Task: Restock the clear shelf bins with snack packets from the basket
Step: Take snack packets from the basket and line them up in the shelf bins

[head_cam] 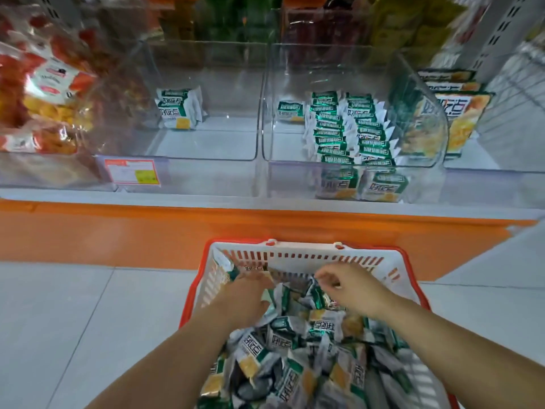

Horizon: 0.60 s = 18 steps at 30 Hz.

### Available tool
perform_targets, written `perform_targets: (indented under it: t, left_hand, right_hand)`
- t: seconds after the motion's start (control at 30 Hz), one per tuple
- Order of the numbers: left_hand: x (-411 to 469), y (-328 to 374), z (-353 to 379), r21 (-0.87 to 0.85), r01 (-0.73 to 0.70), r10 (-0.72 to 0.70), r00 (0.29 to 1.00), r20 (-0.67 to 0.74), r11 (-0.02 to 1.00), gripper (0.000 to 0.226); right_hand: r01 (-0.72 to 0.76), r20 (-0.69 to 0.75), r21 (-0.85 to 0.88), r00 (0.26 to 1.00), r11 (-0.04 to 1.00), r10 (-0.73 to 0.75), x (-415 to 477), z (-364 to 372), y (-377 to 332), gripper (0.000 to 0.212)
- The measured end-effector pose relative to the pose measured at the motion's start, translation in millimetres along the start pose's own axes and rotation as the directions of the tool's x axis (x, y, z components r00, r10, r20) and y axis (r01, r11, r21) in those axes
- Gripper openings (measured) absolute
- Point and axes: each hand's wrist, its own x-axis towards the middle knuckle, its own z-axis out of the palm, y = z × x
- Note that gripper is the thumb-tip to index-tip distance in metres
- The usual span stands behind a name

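Inside the basket (298, 255), snack packets (295, 346).

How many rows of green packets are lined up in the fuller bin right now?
2: the left row and the right row, side by side in the bin. One lone packet stands back-left; others may be hidden.
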Motion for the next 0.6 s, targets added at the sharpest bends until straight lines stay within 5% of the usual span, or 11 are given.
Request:
perform_targets:
  t: [0.13, 0.23, 0.37, 0.6]
  left_hand:
    - [4.1, -21.0, 19.2, 0.077, 0.054, -0.069, 0.975, 0.210, 0.996, 0.051]
    - [9.3, -23.8, 23.9, 0.042, 0.055, -0.063, 0.967, 0.246, 0.998, 0.053]
    - [15.7, -24.9, 23.1, 0.004, 0.062, -0.060, 0.964, 0.258, 0.998, 0.053]
    - [3.2, -14.6, 14.8, 0.000, 0.041, -0.040, 0.974, 0.221, 0.999, 0.050]
  right_hand:
    - [-0.102, 0.287, -0.190, 0.945, 0.976, 0.155, 5.3, 35.6, 31.7, 0.017]
    - [-0.194, 0.350, -0.180, 0.903, 0.964, 0.248, 13.6, 56.3, 37.5, 0.051]
    - [-0.219, 0.326, -0.170, 0.908, 0.961, 0.264, 25.9, 67.2, 38.0, 0.058]
    - [-0.207, 0.156, -0.086, 0.963, 0.975, 0.218, 22.0, 36.7, 29.0, 0.034]
